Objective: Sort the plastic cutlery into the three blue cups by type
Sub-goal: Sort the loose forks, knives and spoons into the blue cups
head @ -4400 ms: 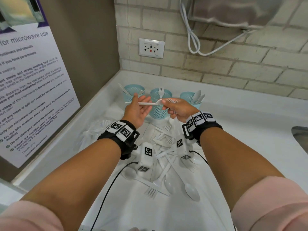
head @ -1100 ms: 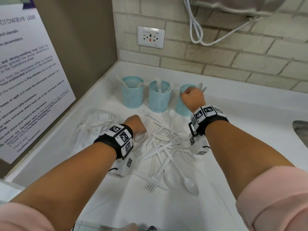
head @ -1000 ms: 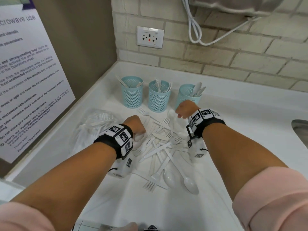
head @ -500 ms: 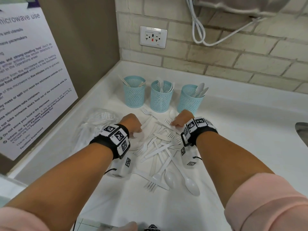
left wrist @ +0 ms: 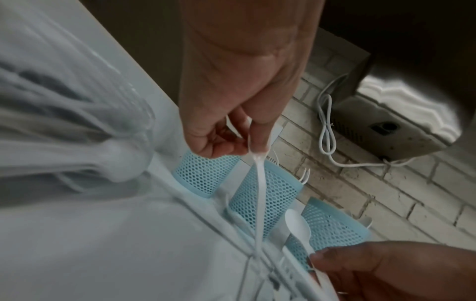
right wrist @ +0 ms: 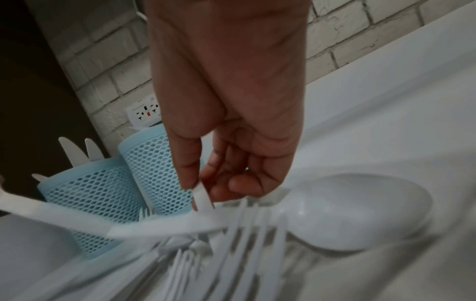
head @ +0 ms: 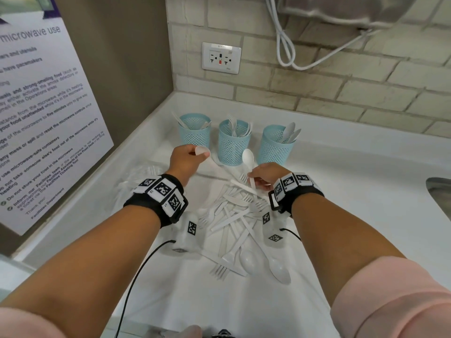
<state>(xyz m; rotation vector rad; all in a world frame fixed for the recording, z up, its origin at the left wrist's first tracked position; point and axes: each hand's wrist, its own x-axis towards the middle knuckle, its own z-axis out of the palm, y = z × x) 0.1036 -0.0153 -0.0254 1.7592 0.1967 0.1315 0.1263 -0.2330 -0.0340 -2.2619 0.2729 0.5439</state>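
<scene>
Three blue mesh cups stand in a row at the back: the left cup holds knives, the middle cup forks, the right cup spoons. A loose pile of white cutlery lies between my wrists. My left hand is raised in front of the left cup and pinches a white spoon near its bowl; its handle hangs down. My right hand pinches the handle of another white spoon, bowl up, just before the middle and right cups. Its handle end shows between thumb and finger.
A crumpled clear plastic bag lies left of the pile. A poster covers the left wall, with a socket and a white cable on the brick wall behind. A sink edge shows at the right.
My right hand came back from the right cup to the pile and lifted a spoon. My left hand rose from the pile toward the cups with a spoon pinched in it.
</scene>
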